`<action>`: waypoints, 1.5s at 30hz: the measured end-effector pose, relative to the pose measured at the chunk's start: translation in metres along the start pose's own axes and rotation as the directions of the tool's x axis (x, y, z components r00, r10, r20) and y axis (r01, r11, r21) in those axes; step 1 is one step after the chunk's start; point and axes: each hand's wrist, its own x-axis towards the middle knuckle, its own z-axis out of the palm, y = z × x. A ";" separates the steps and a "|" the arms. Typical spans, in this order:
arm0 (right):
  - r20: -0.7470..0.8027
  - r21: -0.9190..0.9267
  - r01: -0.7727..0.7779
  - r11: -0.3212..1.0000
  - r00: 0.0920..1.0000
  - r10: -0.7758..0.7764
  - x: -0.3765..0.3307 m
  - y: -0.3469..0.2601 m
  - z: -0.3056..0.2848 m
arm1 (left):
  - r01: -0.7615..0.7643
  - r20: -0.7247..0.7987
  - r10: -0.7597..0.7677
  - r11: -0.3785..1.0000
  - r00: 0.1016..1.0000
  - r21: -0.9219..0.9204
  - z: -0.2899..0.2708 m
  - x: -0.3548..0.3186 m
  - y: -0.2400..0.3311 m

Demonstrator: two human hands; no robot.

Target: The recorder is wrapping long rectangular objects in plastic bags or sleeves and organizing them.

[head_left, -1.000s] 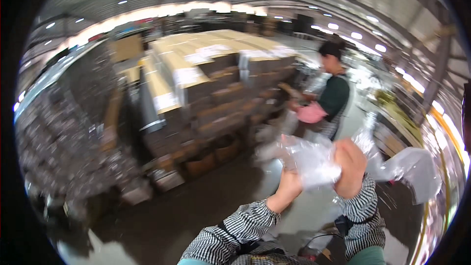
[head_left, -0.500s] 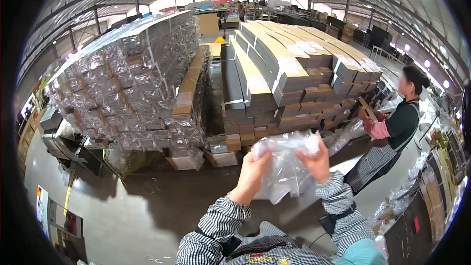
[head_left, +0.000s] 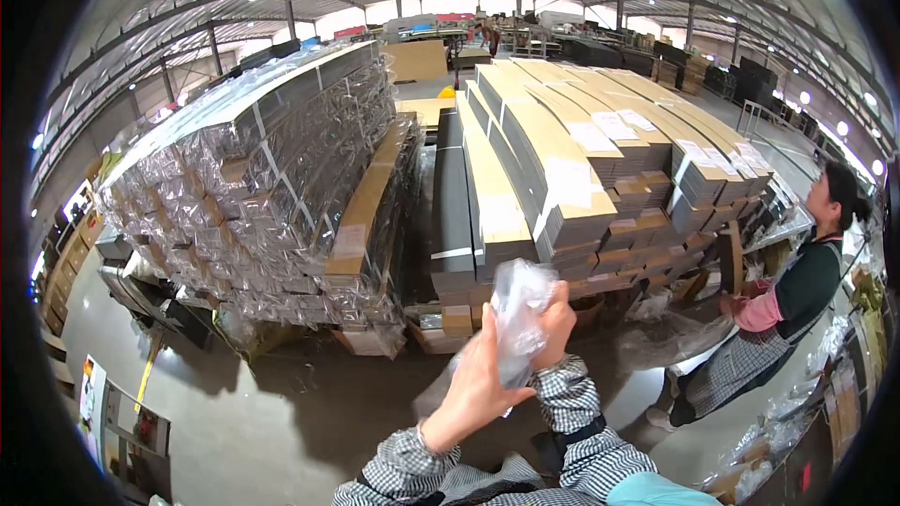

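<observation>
A crumpled clear plastic bag (head_left: 518, 305) is bunched up between my two hands, in front of the stacks. My right hand (head_left: 555, 326) is closed around its right side, fingers curled into the film. Along its left side lies my left hand (head_left: 473, 379), fingers pointing up and thumb reaching across to the right, with film between them. Part of the bag hangs below and left of my left hand. Some of the left fingers' grip is hidden by the back of the hand.
Ahead on the left stands a stack of plastic-wrapped panels (head_left: 253, 197). A stack of cardboard-topped dark panels (head_left: 553, 141), strapped in bundles, stands ahead right. Another person (head_left: 783, 286) works at its right end, near loose plastic (head_left: 675, 333) and a long strip (head_left: 730, 258).
My hands have come together, gathering the spread bag into a narrow bunch. The view has shifted. The person at right now has the strip held upright.
</observation>
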 end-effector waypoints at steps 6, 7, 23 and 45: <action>0.230 0.218 -0.015 0.976 0.972 -0.036 -0.036 -0.024 0.068 | 0.200 -0.377 -0.316 0.927 0.871 -0.317 -0.025 -0.008 -0.067; 0.234 0.270 -0.040 0.962 0.972 -0.025 -0.039 -0.025 0.075 | 0.090 -0.557 -0.205 0.970 0.805 -0.227 -0.035 -0.004 -0.086; 0.673 0.508 -0.672 0.538 0.700 0.239 -0.124 -0.050 0.128 | -0.151 -0.229 -0.245 0.298 0.942 -0.942 -0.116 -0.023 -0.126; 0.386 -0.850 0.221 0.477 0.879 0.281 0.030 0.062 0.253 | -0.057 -0.451 -0.492 0.627 0.744 -0.777 -0.142 0.001 -0.197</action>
